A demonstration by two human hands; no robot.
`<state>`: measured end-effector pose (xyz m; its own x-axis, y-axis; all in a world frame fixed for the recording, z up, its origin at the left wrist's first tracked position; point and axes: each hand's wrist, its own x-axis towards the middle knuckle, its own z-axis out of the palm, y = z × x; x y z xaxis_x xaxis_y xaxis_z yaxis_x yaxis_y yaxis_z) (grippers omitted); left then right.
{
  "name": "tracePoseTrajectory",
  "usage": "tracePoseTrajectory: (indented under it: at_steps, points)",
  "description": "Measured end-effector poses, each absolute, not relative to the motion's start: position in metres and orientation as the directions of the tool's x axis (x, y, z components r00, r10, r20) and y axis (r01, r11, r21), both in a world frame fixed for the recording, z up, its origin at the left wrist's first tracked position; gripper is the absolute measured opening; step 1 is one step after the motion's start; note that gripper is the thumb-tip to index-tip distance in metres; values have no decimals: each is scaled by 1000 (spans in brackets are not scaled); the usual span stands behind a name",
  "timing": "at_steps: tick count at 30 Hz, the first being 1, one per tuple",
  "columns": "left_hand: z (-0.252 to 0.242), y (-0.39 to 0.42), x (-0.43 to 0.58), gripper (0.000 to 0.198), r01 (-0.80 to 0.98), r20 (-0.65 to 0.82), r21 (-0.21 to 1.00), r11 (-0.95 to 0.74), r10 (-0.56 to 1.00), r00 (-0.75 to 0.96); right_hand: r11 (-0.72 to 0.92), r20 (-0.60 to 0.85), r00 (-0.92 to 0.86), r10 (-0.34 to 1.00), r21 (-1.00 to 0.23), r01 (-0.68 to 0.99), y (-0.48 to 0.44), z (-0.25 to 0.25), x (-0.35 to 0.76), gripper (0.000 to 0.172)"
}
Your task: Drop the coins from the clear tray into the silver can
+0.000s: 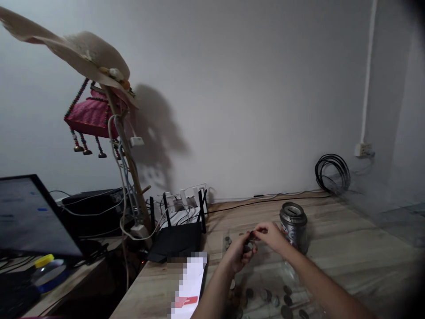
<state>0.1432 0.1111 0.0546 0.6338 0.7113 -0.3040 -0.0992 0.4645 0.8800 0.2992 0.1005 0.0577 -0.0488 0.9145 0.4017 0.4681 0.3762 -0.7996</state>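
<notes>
Loose coins (287,311) lie scattered over the table (352,248); left hand (237,254) curls round more, right hand (269,235) pinches what looks like another. Slack grip could spill them; a careless right forearm (314,275) could topple the jar (295,228) beside it.

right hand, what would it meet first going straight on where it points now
Most likely the left hand, with coins in its fingers: the right hand points across at it, and the two look very close, though whether they touch is hard to tell.
</notes>
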Motion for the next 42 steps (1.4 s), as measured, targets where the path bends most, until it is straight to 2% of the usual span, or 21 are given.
tracePoseTrajectory:
  at_steps: [3,6,8,11,14,18,20,23,26,28,31,33,37,39,42]
  points:
    - [57,113,142,21,-146,-351,822,550,692,631,406,643,123,756,-607,683,87,80,317,25]
    - [57,118,138,12,-250,-360,740,624,682,636,276,785,255,564,-471,838,76,99,351,26]
    - [55,122,136,10,-325,-370,665,672,675,639,112,773,340,535,-464,878,73,105,377,25]
    - [52,127,133,9,-443,-352,603,663,720,598,-50,679,420,602,-493,869,76,102,407,22]
    - [50,129,132,11,-476,-317,626,618,759,569,-94,633,444,634,-506,857,81,96,419,22]
    - [50,126,135,19,-363,-313,749,554,780,542,-135,592,461,661,-511,849,82,92,419,19]
    - [50,124,137,22,-291,-292,826,482,809,510,-117,613,438,658,-491,863,79,95,416,19]
    - [48,121,139,20,-198,-234,907,371,837,495,-38,749,376,546,-426,904,74,102,403,24]
    - [46,119,141,24,-121,-156,959,257,833,532,154,846,268,460,-373,915,70,105,374,27]
    - [44,118,143,31,-82,-104,979,187,803,586,298,812,176,556,-393,870,72,99,348,27]
    - [43,117,144,37,-42,-81,989,140,765,638,423,594,-55,803,-502,754,80,79,311,25]
    - [44,116,143,36,-33,-97,988,150,772,628,439,459,-175,871,-564,700,87,65,295,26]
    - [49,113,142,31,-38,-214,952,304,750,626,416,404,-181,897,-629,657,92,56,288,28]
    - [52,112,143,28,-24,-271,927,375,710,650,400,419,-143,896,-626,670,89,64,295,23]
    - [53,112,144,18,-36,-311,903,428,710,632,363,587,10,809,-513,778,81,83,318,20]
